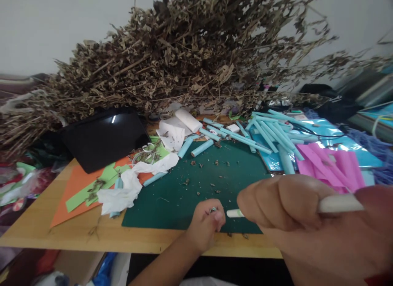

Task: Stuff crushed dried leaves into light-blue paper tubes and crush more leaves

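Ok, R hand [302, 220] grips thin white plasticky rod [340, 204], prob. light/stiff, hold mid; L hand [204, 221] curled nr flat green mat [176, 210], contents unclear.

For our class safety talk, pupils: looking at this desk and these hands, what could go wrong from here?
1. The white stick in the right hand points towards the curled left hand; a slip might poke it.
2. Dry leaf crumbs lie scattered on the green mat and could get caught up in the work.
3. The blue tubes lie loose, so a bump might set some rolling.
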Available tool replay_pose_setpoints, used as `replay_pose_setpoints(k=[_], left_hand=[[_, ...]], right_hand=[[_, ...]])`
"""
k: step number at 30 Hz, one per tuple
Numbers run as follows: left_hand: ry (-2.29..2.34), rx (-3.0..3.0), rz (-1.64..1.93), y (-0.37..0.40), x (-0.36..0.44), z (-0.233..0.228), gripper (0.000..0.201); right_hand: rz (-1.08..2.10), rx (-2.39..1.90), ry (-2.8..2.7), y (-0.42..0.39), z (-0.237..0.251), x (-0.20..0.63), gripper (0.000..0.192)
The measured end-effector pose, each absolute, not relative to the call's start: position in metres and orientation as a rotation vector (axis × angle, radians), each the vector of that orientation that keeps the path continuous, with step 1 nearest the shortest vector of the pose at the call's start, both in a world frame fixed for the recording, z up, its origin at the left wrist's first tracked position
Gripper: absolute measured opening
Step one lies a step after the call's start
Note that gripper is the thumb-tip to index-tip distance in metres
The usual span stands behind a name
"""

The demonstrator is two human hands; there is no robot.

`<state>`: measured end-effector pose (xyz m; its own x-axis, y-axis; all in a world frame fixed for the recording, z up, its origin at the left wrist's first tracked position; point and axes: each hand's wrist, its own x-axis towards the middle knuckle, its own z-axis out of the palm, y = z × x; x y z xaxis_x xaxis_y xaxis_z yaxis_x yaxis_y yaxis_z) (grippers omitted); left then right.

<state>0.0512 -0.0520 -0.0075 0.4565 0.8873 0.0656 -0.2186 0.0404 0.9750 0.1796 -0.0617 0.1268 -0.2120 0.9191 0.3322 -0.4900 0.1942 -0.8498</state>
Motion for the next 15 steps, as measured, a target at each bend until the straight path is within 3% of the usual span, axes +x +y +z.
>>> replay_pose_setpoints(k=[4, 10, 15], left_hand=[[0.698, 1.374, 0.871, -0.053, 0.049, -0.013, 0.046], [0.975, 1.567, 0.766, -0.053, 0.053, 0.0, 0.016], [0.975, 1.602, 0.717, -0.053, 0.053, 0.001, 0.005]], right_hand=[[1.471, -0.4, -1.117, -0.061, 0.124, 0.174, 0.057], [1.501, -0.417, -1.255, -0.058, 0.117, 0.157, 0.052], [1.475, -0.474, -1.304, -0.061, 0.121, 0.157, 0.05]])
